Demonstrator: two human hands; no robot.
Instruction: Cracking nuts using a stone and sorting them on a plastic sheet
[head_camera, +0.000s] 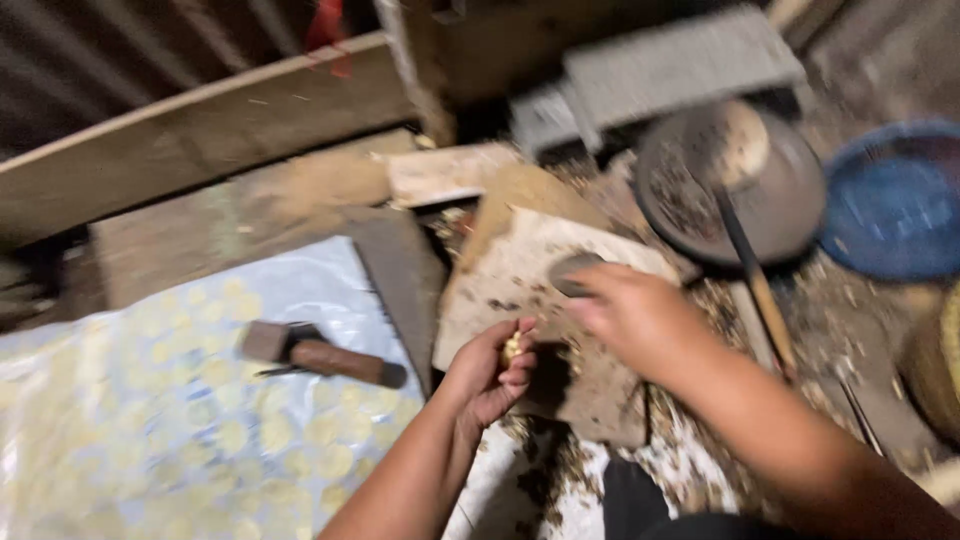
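Note:
My left hand (490, 375) pinches a small pale yellowish nut-like piece (512, 346) between thumb and fingers, low in the middle of the view. My right hand (630, 318) reaches over a flat, stained stone slab (520, 285) and grips a dark grey rounded stone (572, 272) at its fingertips. The slab lies on the ground between my arms, with dark husk fragments (560, 470) scattered around its near edge. The picture is blurred by motion.
A short hammer with a brown wooden handle (320, 356) lies on a pale plastic sheet with yellow dots (150, 420) at the left. A round dark metal pan (735, 185) with a stick across it sits at the upper right, beside a blue basket (895, 200). Wooden planks (200, 140) line the back.

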